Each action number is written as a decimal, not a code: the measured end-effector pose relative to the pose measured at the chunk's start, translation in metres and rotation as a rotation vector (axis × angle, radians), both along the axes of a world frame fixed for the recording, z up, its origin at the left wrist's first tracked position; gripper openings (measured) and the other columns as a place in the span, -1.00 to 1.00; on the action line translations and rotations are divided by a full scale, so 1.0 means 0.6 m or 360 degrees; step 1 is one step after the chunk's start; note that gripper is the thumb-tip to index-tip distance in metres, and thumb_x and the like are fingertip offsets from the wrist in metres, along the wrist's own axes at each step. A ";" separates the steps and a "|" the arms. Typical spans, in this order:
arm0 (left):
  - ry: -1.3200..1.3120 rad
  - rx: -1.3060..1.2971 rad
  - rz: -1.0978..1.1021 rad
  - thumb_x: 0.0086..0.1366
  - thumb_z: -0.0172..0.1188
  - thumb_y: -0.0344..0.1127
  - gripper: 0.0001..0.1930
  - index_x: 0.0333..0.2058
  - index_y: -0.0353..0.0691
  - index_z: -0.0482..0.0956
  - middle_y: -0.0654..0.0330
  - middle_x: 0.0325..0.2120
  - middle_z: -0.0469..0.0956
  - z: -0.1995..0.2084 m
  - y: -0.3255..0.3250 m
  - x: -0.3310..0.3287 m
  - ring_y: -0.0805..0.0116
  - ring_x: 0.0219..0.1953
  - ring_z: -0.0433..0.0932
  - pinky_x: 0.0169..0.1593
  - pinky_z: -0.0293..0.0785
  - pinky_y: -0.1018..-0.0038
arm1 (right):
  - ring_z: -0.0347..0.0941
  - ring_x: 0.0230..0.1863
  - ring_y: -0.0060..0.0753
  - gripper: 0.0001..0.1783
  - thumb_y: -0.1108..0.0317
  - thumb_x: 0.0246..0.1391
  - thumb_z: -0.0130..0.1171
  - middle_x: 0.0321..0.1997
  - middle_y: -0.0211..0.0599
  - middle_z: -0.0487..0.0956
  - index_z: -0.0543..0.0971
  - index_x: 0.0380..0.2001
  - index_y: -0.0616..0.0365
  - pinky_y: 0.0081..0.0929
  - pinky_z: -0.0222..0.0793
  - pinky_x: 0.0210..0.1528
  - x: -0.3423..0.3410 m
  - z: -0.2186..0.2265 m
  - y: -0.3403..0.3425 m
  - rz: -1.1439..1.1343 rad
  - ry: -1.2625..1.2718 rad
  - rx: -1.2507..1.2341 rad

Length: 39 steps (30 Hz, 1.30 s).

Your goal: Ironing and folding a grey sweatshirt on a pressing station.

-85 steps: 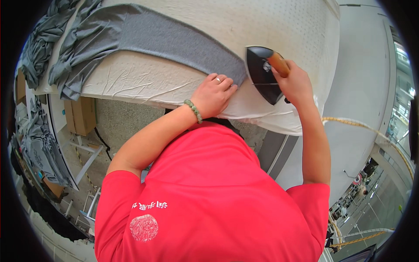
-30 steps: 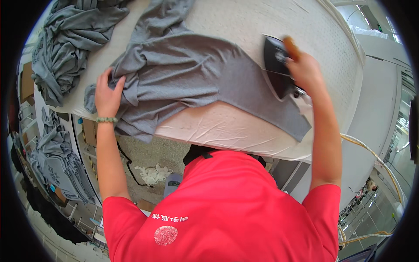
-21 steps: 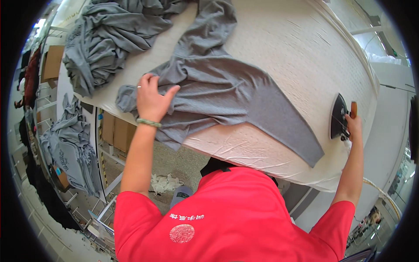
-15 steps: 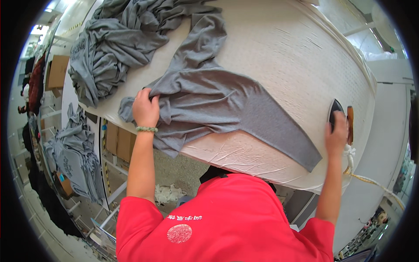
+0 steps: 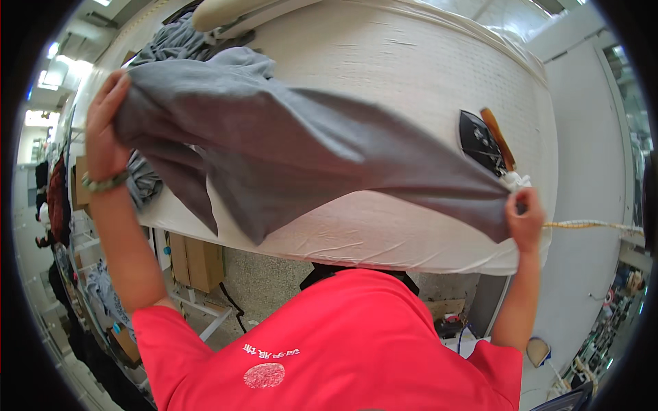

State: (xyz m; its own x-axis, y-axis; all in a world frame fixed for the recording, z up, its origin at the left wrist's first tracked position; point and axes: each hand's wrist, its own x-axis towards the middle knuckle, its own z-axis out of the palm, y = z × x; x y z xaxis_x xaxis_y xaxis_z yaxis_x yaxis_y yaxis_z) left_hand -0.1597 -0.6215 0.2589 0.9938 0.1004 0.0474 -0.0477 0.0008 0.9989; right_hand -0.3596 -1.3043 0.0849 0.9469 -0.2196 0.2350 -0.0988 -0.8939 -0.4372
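A grey knit garment [image 5: 288,151] hangs stretched above the padded ironing table [image 5: 384,219], raised off it at the left. My left hand [image 5: 107,130] grips the garment's bunched far-left end, fingers wrapped over the edge. At the right my right hand [image 5: 526,218] is closed on the end of a long tapering sleeve. Just beyond that hand an iron [image 5: 480,142] with a brown handle [image 5: 498,139] rests on the white table cover, touched by neither hand.
More grey garments [image 5: 175,44] lie heaped at the table's far left. A pale padded arm [image 5: 236,12] juts in over the far edge. From the iron's side a yellowish cord [image 5: 593,225] runs off right. Cardboard boxes [image 5: 199,260] stand below the table at left.
My right hand has left the iron and taken the sleeve end. My left hand has moved left and up, lifting the garment off the table and pulling it taut.
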 end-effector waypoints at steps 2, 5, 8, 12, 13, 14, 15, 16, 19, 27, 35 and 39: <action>0.0073 0.0039 -0.0010 0.46 0.25 -0.32 -0.83 -0.04 -0.20 0.64 0.35 -0.20 0.65 0.017 -0.033 -0.030 0.56 -0.15 0.57 -0.02 0.50 0.57 | 0.52 -0.41 -0.46 -0.86 0.41 0.20 0.33 -0.47 -0.29 0.54 0.54 -0.26 0.13 -0.41 0.47 -0.27 -0.045 0.082 -0.106 -0.0199 0.0001 -0.0089; 0.0472 0.0550 -0.0322 0.39 0.27 -0.30 -0.83 -0.11 -0.21 0.65 0.39 -0.24 0.61 -0.049 -0.089 -0.079 0.59 -0.18 0.53 -0.07 0.46 0.59 | 0.55 -0.39 -0.45 -0.87 0.38 0.23 0.32 -0.43 -0.29 0.59 0.56 -0.24 0.14 -0.42 0.49 -0.25 -0.117 0.157 -0.236 -0.0480 0.0313 -0.0346; 0.1121 0.0878 -0.0698 0.31 0.33 -0.31 -0.88 -0.25 -0.21 0.69 0.39 -0.38 0.59 -0.246 -0.173 -0.189 0.58 -0.29 0.49 -0.14 0.44 0.55 | 0.61 -0.34 -0.36 -0.87 0.36 0.25 0.31 -0.36 -0.26 0.64 0.59 -0.21 0.14 -0.37 0.53 -0.21 -0.164 0.149 -0.291 -0.0630 0.0496 -0.0656; 0.1374 0.0915 -0.0708 0.32 0.34 -0.26 -0.83 -0.28 -0.25 0.64 0.32 -0.49 0.60 -0.441 -0.252 -0.339 0.44 -0.36 0.56 -0.25 0.48 0.44 | 0.67 -0.15 -0.12 -0.85 0.35 0.28 0.28 -0.17 -0.23 0.71 0.67 -0.11 0.07 -0.22 0.57 -0.11 -0.115 0.053 -0.222 -0.0260 0.0007 -0.0707; 0.1301 0.0879 -0.0721 0.32 0.34 -0.26 -0.83 -0.28 -0.25 0.64 0.32 -0.49 0.60 -0.455 -0.254 -0.356 0.44 -0.36 0.56 -0.25 0.48 0.44 | 0.66 -0.09 -0.10 -0.80 0.36 0.25 0.30 -0.14 -0.22 0.71 0.68 -0.07 0.08 -0.22 0.56 -0.04 -0.082 0.025 -0.186 -0.0069 -0.0051 -0.0546; 0.1131 0.1120 -0.0648 0.32 0.34 -0.26 -0.83 -0.27 -0.24 0.64 0.27 -0.48 0.61 -0.463 -0.261 -0.372 0.36 -0.36 0.59 -0.24 0.49 0.40 | 0.64 -0.05 -0.04 -0.73 0.36 0.20 0.34 -0.10 -0.18 0.71 0.68 -0.04 0.12 -0.19 0.55 0.03 -0.041 -0.006 -0.144 0.0149 -0.0201 -0.0542; 0.0958 0.1353 -0.0564 0.31 0.34 -0.27 -0.83 -0.26 -0.24 0.63 0.21 -0.47 0.62 -0.462 -0.266 -0.386 0.28 -0.35 0.62 -0.23 0.51 0.35 | 0.59 0.06 0.00 -0.57 0.35 0.17 0.36 0.03 -0.14 0.66 0.60 0.11 0.12 -0.15 0.49 0.13 0.000 -0.032 -0.103 0.0277 -0.0203 -0.0391; 0.0775 0.1583 -0.0457 0.31 0.35 -0.27 -0.83 -0.24 -0.23 0.62 0.16 -0.45 0.64 -0.454 -0.270 -0.394 0.20 -0.34 0.65 -0.22 0.53 0.31 | 0.54 0.18 0.04 -0.41 0.34 0.14 0.38 0.15 -0.09 0.62 0.52 0.26 0.11 -0.11 0.44 0.23 0.042 -0.060 -0.062 0.0312 -0.0273 -0.0416; 0.0684 0.1782 -0.0381 0.30 0.36 -0.26 -0.83 -0.23 -0.20 0.63 0.09 -0.37 0.65 -0.428 -0.282 -0.408 0.09 -0.27 0.66 -0.18 0.55 0.24 | 0.28 0.46 -0.02 -0.14 0.15 0.10 0.42 0.49 -0.08 0.34 0.35 0.44 0.03 -0.06 0.21 0.45 0.151 -0.128 0.018 0.0280 -0.0266 -0.0496; 0.0285 0.2128 -0.0021 0.27 0.42 -0.21 -0.77 -0.19 -0.16 0.66 0.12 -0.20 0.66 -0.452 -0.301 -0.438 0.08 -0.15 0.66 -0.08 0.59 0.22 | 0.08 0.58 -0.16 -0.12 0.07 0.04 0.44 0.61 -0.19 0.15 0.38 0.43 -0.03 -0.03 0.13 0.50 0.217 -0.195 -0.035 0.0224 -0.0231 -0.0912; 0.0089 0.2468 -0.0262 0.23 0.42 -0.25 -0.74 -0.13 -0.15 0.66 0.13 -0.25 0.62 -0.454 -0.326 -0.426 0.04 -0.16 0.64 -0.08 0.60 0.17 | 0.60 0.07 -0.03 -0.73 0.39 0.14 0.33 0.05 -0.11 0.64 0.64 -0.08 0.15 -0.20 0.52 0.11 0.068 -0.125 -0.005 0.0601 -0.0026 -0.0373; 0.0151 0.2602 -0.0159 0.20 0.42 -0.26 -0.77 -0.19 -0.16 0.66 0.12 -0.25 0.59 -0.462 -0.332 -0.421 0.05 -0.14 0.64 -0.08 0.60 0.16 | 0.63 -0.24 -0.04 -0.85 0.30 0.14 0.38 -0.24 -0.17 0.64 0.66 -0.27 0.09 -0.15 0.56 -0.19 -0.140 -0.158 0.049 0.0616 0.0521 0.0027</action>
State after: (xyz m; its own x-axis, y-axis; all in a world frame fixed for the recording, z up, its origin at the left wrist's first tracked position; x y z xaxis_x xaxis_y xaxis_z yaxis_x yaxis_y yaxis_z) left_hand -0.4122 -0.8206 -0.0184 0.9983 -0.0530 -0.0254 -0.0544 -0.9968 -0.0590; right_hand -0.4435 -1.2750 -0.0097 0.9830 0.1608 -0.0882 0.1041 -0.8851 -0.4536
